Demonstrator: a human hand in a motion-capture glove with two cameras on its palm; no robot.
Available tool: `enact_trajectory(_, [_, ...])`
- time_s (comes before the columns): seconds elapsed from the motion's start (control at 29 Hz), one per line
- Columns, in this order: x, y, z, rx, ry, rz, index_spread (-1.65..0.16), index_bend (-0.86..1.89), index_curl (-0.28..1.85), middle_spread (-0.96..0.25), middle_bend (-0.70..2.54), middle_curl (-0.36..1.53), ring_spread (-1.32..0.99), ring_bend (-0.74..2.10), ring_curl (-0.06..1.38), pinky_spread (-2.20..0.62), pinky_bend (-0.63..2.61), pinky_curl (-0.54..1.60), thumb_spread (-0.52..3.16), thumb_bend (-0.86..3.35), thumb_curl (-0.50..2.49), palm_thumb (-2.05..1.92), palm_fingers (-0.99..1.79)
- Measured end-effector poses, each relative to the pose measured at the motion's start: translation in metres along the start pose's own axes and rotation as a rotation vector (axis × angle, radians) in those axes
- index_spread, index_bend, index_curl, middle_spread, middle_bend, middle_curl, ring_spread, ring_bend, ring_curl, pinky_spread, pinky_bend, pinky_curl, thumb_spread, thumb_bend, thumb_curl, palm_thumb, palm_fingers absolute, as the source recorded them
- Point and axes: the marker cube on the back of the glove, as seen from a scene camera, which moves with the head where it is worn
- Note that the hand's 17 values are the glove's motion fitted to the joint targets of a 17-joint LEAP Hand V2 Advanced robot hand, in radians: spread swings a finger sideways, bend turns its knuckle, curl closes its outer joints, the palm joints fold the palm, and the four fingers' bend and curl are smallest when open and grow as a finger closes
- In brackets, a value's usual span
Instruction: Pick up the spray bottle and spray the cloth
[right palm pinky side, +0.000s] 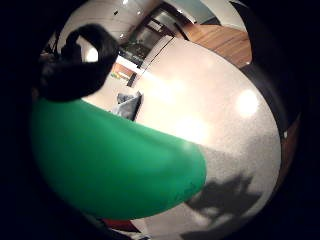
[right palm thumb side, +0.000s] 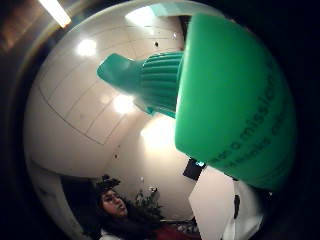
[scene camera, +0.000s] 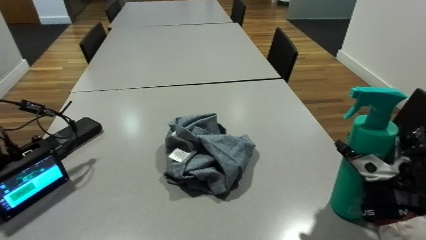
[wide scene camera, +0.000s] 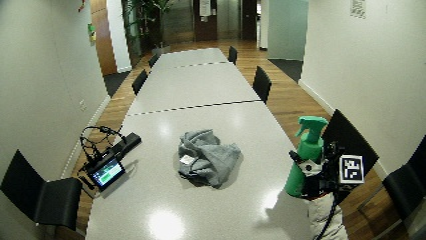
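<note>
Spray bottle (scene camera: 365, 160) within curled fingers (scene camera: 363, 162)

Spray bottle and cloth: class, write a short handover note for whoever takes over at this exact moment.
Right hand: grips the green spray bottle around its body, upright at the near right edge of the table; whether the base is off the surface cannot be told. Nozzle points toward the table's middle.
Cloth: grey, crumpled, mid-table, apart from the bottle, untouched.
Done: bottle grasped.
Left: bring the nozzle over the cloth and spray it.
</note>
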Motion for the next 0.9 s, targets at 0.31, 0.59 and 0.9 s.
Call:
enact_trajectory(0.31, [0.004,-0.023,-0.015,-0.031,0.294,-0.029,-0.25,0.15,0.33,-0.07,0.47,0.39,-0.11,0.6,0.38,-0.11,0.52,0.35,0.58,0.1,0.52,1.11,0.9])
enact_trajectory(0.59, [-0.058,-0.077,0.024,-0.176,0.74,-0.217,-0.24,0.14,0.34,-0.07,0.41,0.41,-0.11,0.55,0.39,-0.14,0.48,0.37,0.51,0.05,0.56,1.15,0.93])
enact_trajectory(0.9, [-0.072,-0.09,0.048,-0.251,1.115,-0.364,-0.25,0.13,0.34,-0.08,0.37,0.42,-0.13,0.51,0.4,-0.15,0.46,0.38,0.46,-0.01,0.59,1.18,0.96])
